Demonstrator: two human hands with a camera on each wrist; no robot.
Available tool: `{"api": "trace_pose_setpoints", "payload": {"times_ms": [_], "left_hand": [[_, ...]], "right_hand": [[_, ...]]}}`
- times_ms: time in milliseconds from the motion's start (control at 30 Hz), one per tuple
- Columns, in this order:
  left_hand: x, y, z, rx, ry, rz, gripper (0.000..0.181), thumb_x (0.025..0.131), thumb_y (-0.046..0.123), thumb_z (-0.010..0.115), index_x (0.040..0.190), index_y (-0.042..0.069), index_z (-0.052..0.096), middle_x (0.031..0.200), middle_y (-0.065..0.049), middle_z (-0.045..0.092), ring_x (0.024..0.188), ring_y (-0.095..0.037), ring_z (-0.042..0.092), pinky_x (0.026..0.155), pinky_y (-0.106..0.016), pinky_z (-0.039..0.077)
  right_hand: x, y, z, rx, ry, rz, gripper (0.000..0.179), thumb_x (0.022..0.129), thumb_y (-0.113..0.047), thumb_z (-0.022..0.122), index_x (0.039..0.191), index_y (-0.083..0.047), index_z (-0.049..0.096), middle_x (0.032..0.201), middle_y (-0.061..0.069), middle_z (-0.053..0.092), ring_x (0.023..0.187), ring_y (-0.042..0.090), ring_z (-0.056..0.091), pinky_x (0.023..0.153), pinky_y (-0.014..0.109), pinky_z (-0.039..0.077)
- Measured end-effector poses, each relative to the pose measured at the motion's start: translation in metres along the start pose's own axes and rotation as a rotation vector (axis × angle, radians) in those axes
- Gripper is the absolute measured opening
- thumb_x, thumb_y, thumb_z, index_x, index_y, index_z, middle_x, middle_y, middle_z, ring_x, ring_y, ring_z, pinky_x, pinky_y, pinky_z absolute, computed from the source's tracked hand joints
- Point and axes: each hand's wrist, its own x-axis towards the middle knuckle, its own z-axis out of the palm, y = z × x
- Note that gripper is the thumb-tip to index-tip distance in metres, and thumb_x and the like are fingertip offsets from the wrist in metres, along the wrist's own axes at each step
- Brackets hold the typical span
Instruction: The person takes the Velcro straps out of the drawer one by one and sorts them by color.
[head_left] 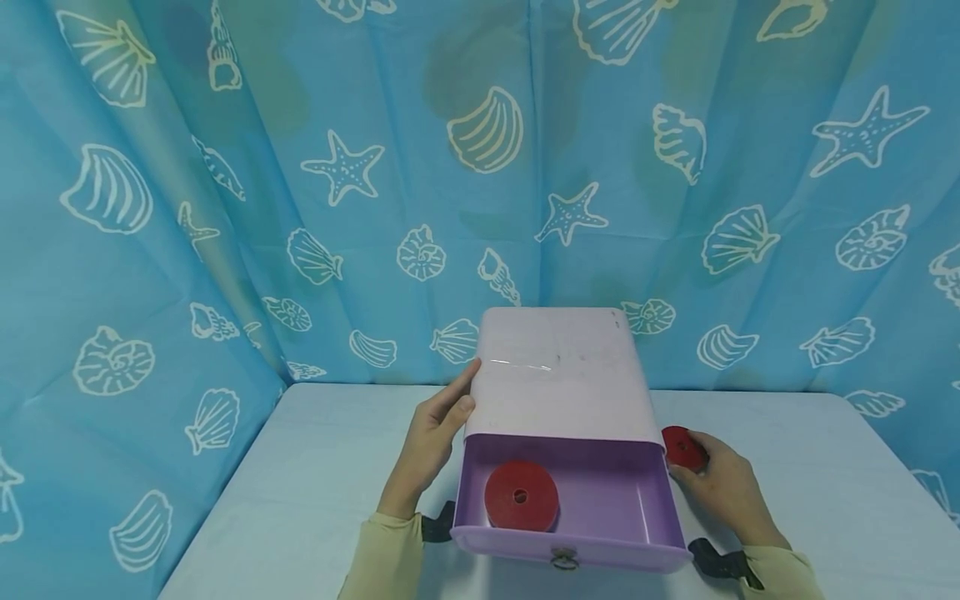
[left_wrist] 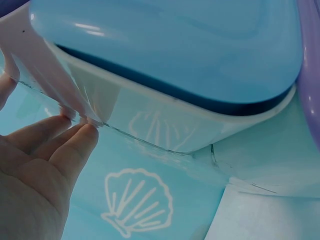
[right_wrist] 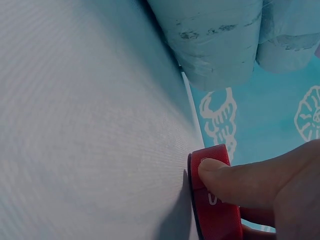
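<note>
A pale lilac box (head_left: 558,375) stands on the table with its purple drawer (head_left: 570,543) pulled out towards me. A red ribbon roll (head_left: 521,497) lies flat in the drawer's left part. My left hand (head_left: 427,446) rests against the box's left side, thumb near the top edge. In the left wrist view, the fingertips of that hand (left_wrist: 45,165) touch the box's shiny wall. Right of the box, my right hand (head_left: 723,492) holds a second red ribbon roll (head_left: 684,450). White print shows under the thumb on this roll (right_wrist: 215,200), close to the white tabletop.
The white table (head_left: 300,500) reaches back to a blue curtain (head_left: 420,208) printed with shells and starfish. A small metal ring pull (head_left: 564,560) hangs on the drawer front. Black straps (head_left: 438,525) circle both wrists.
</note>
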Motion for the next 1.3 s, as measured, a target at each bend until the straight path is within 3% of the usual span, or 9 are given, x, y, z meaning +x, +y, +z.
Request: {"api": "trace_pose_setpoints", "payload": {"times_ms": [500,833,1033,1200,1300], "left_hand": [[0.000,0.001,0.000,-0.016,0.000,-0.007,0.048,0.107,0.012,0.048,0.154,0.007,0.040,0.160,-0.004,0.037,0.148,-0.018,0.031,0.118,-0.030,0.028],[0.000,-0.001,0.000,-0.014,-0.003,-0.003,0.048,0.107,0.010,0.047,0.154,0.007,0.040,0.160,-0.004,0.036,0.148,-0.019,0.030,0.117,-0.029,0.028],[0.000,0.000,0.001,0.000,0.000,-0.006,0.048,0.107,0.012,0.048,0.154,0.008,0.041,0.159,-0.003,0.037,0.148,-0.017,0.031,0.117,-0.030,0.028],[0.000,0.000,0.001,-0.005,-0.002,-0.002,0.048,0.107,0.012,0.048,0.154,0.008,0.041,0.159,-0.004,0.037,0.148,-0.018,0.031,0.117,-0.030,0.029],[0.000,0.000,0.000,0.004,0.001,-0.002,0.048,0.107,0.012,0.048,0.154,0.008,0.041,0.159,-0.004,0.037,0.148,-0.018,0.031,0.117,-0.030,0.029]], "right_hand": [[0.000,0.000,-0.002,0.007,-0.032,-0.005,0.071,0.086,-0.018,0.078,0.137,0.018,0.045,0.128,0.042,0.052,0.114,0.056,0.055,0.092,0.065,0.048],[0.002,0.000,-0.008,0.034,-0.075,0.035,0.080,0.083,-0.024,0.081,0.140,0.016,0.041,0.132,0.043,0.048,0.116,0.056,0.053,0.093,0.066,0.048],[-0.002,-0.005,-0.021,0.046,-0.041,-0.001,0.081,0.082,-0.030,0.084,0.139,0.012,0.046,0.133,0.042,0.048,0.103,0.053,0.059,0.081,0.063,0.053],[-0.004,-0.014,-0.030,0.069,-0.033,-0.032,0.084,0.083,-0.040,0.082,0.142,0.008,0.045,0.141,0.041,0.043,0.110,0.060,0.054,0.082,0.067,0.052],[-0.007,-0.022,-0.035,0.062,-0.015,-0.056,0.081,0.085,-0.037,0.081,0.142,0.007,0.046,0.142,0.040,0.042,0.111,0.062,0.054,0.084,0.068,0.051]]}}
